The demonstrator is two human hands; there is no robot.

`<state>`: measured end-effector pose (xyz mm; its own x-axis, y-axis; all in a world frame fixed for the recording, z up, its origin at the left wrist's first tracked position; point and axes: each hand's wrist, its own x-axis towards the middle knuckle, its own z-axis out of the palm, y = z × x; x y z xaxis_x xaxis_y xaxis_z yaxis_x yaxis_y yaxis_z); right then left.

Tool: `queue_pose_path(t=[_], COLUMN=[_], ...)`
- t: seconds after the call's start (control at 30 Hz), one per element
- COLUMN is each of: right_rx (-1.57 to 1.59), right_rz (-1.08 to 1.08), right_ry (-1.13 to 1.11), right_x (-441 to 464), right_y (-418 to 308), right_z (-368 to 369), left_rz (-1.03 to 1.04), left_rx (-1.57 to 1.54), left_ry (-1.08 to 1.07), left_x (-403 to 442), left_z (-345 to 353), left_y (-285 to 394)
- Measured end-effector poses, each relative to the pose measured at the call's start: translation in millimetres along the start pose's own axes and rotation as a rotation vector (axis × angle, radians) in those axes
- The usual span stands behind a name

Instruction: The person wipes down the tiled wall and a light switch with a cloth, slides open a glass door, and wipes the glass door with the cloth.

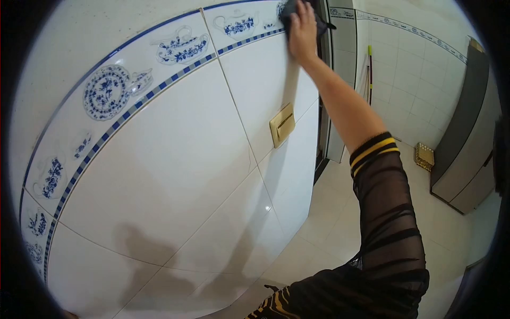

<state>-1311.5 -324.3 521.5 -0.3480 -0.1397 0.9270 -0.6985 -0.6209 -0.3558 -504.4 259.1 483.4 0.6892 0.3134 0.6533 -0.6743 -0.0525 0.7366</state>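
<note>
My right hand [303, 33] is raised high against the tiled wall, its fingers over a dark cloth [291, 17]. It presses the cloth on the tile at the right end of the decorated border. White wall tiles [159, 159] fill most of the view, topped by a border [183, 49] of blue-and-white teapots, cups and plates. Below my right hand is a gold wall switch [282, 125]. At the lower left edge only a small skin-coloured patch shows; it may be part of my left hand, but its fingers cannot be made out.
A doorway edge [324, 106] stands just right of the wall. Farther off are a tall grey cabinet [461, 138], a gold woven-looking basket [424, 156] on the tiled floor [340, 212], and a pole with a yellow-green top [370, 74] leaning on the far wall.
</note>
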Motion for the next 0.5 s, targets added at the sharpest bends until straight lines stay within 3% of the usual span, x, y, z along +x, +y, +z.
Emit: queue_pose_path(t=[0.13,0.17,0.23,0.3,0.33,0.37,0.5], right_rx=[0.047,0.043,-0.001,-0.021,-0.029,-0.014,-0.119], right_rz=[0.304,0.311,0.007,0.095,0.138,0.164,0.405], right_ry=[0.049,0.045,0.151,0.057,0.036,0.026,-0.076], right_x=[8.4,-3.5,-33.4,-97.4,-134.3,-173.3,-274.4], right_y=[47.1,57.9,89.1,91.2,93.2,96.5,82.7], right_z=[6.4,7.9,15.8,-0.9,-7.5,-13.8,-43.0], left_rz=[0.027,0.034,0.045,0.061,0.91,0.082,-0.002], left_rx=[-0.014,-0.015,-0.021,-0.021,0.237,-0.026,-0.072], left_ry=[-0.008,-0.012,-0.018,-0.026,-0.245,-0.028,0.023], left_x=[6.6,9.2,16.2,26.3,73.6,46.4,16.9], left_z=[-3.1,-5.3,-7.9,-12.0,17.7,-15.0,-14.1], left_y=[-2.0,-4.4,-16.3,-32.0,-70.0,-55.8,-20.2])
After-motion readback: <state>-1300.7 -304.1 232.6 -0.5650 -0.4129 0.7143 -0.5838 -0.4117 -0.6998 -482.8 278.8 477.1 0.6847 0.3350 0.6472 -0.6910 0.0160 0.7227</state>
